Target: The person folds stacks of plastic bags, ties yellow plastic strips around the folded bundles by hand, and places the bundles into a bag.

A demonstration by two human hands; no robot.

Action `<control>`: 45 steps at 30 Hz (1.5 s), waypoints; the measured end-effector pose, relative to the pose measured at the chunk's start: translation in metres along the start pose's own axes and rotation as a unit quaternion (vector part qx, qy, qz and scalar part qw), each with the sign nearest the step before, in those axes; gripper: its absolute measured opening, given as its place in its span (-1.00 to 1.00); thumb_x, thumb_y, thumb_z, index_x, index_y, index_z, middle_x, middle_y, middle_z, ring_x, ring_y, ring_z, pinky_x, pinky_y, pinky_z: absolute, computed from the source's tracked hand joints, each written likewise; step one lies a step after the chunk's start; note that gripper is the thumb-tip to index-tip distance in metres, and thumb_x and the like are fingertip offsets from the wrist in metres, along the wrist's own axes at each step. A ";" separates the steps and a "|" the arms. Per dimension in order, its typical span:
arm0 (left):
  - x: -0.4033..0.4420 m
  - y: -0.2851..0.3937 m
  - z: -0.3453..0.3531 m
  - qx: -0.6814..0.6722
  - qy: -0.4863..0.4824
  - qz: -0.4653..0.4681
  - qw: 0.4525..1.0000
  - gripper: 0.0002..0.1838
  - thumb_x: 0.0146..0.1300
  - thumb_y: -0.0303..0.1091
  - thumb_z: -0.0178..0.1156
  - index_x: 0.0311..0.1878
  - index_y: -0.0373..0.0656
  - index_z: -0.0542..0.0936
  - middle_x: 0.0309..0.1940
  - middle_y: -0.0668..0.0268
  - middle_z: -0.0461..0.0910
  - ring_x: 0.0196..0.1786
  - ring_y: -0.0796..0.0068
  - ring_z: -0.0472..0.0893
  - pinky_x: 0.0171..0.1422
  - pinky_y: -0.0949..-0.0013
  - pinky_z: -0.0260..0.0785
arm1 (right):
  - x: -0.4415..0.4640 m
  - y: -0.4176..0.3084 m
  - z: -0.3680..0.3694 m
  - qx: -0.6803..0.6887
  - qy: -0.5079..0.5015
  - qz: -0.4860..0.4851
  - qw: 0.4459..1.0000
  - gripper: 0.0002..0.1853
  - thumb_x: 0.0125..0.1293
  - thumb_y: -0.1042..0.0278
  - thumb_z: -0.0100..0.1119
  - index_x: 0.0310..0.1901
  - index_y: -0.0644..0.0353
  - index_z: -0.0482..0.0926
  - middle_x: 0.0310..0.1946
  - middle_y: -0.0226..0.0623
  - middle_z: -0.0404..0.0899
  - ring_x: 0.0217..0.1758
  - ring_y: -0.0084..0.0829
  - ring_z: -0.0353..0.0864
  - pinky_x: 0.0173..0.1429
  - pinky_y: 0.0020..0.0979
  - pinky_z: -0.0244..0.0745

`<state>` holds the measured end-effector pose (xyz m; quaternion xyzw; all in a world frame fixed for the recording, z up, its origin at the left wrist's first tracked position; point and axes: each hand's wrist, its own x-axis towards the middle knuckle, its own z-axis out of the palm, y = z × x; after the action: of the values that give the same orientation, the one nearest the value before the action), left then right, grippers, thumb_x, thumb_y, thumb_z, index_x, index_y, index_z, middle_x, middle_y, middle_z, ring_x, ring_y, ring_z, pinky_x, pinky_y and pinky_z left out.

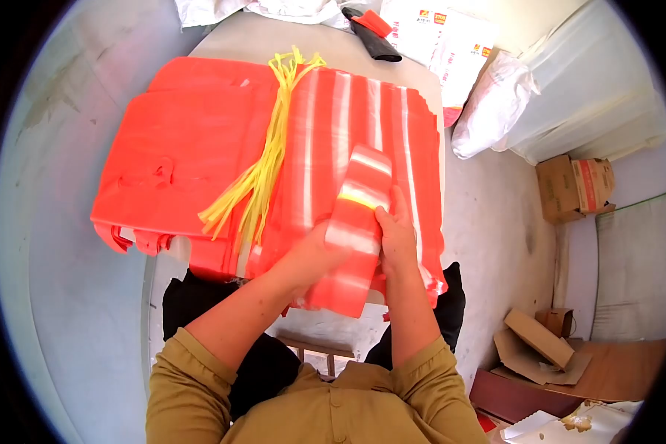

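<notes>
A folded bundle of red plastic bags (pixel 357 240) with whitish shiny bands is tilted up over the table, a yellow strip (pixel 360 199) across its middle. My right hand (pixel 397 235) grips its right edge, with the thumb near the yellow strip. On the left edge my left hand (pixel 320 255) is closed, slightly blurred, its fingers partly hidden by the bundle. Beneath lies a wide stack of red plastic bags (pixel 322 140) with pale stripes. A bunch of loose yellow strips (pixel 263 166) lies across the red bags, left of my hands.
Flat red bags (pixel 192 140) overhang the left side of the table (pixel 229 38). A black object (pixel 376 41) with a red piece lies at the back. White sacks (pixel 492 103) stand at the back right. Cardboard boxes (pixel 559 189) and an opened carton (pixel 540 348) are at right.
</notes>
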<state>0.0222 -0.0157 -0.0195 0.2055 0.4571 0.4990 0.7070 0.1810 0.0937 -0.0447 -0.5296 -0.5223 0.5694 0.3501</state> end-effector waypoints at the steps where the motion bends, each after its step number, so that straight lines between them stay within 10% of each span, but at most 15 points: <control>1: 0.001 0.000 0.000 0.001 0.006 0.000 1.000 -0.32 0.50 -0.51 0.27 0.60 -0.25 0.24 0.24 0.11 0.61 0.20 0.34 0.69 0.25 0.18 0.65 | -0.007 -0.009 0.003 -0.019 0.004 0.006 1.000 -0.27 0.55 0.25 0.15 0.68 0.12 0.19 0.21 -0.15 0.62 0.19 -0.45 0.59 0.32 -0.41 0.49; 7: 0.005 -0.006 -0.003 0.016 0.033 -0.021 0.999 -0.29 0.49 -0.52 0.27 0.62 -0.24 0.20 0.25 0.09 0.60 0.20 0.34 0.68 0.25 0.19 0.65 | -0.025 0.011 -0.008 -0.037 -0.047 0.002 0.998 -0.47 0.60 0.33 0.09 0.54 0.18 0.37 0.00 -0.33 0.61 -0.04 -0.59 0.56 0.11 -0.48 0.50; 37: 0.009 -0.014 -0.008 0.053 0.039 0.044 0.997 -0.29 0.45 -0.50 0.30 0.59 -0.26 0.24 0.17 0.12 0.65 0.10 0.42 0.71 0.15 0.29 0.65 | -0.032 0.018 -0.006 0.108 0.035 -0.006 0.994 -0.69 0.61 0.48 0.13 0.29 0.18 0.39 0.09 -0.23 0.63 0.11 -0.49 0.65 0.26 -0.39 0.60; 45: 0.006 -0.004 -0.006 0.180 0.074 0.031 0.980 -0.38 0.50 -0.41 0.25 0.54 -0.24 0.29 0.19 0.09 0.63 0.12 0.38 0.69 0.14 0.32 0.62 | -0.048 -0.006 0.011 0.099 -0.042 -0.015 0.994 -0.35 0.50 0.58 0.19 0.57 0.17 0.25 0.48 -0.16 0.30 0.41 -0.39 0.50 0.44 -0.31 0.52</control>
<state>0.0198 -0.0127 -0.0279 0.3056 0.5840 0.4444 0.6067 0.1784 0.0465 -0.0284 -0.4601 -0.4855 0.6350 0.3865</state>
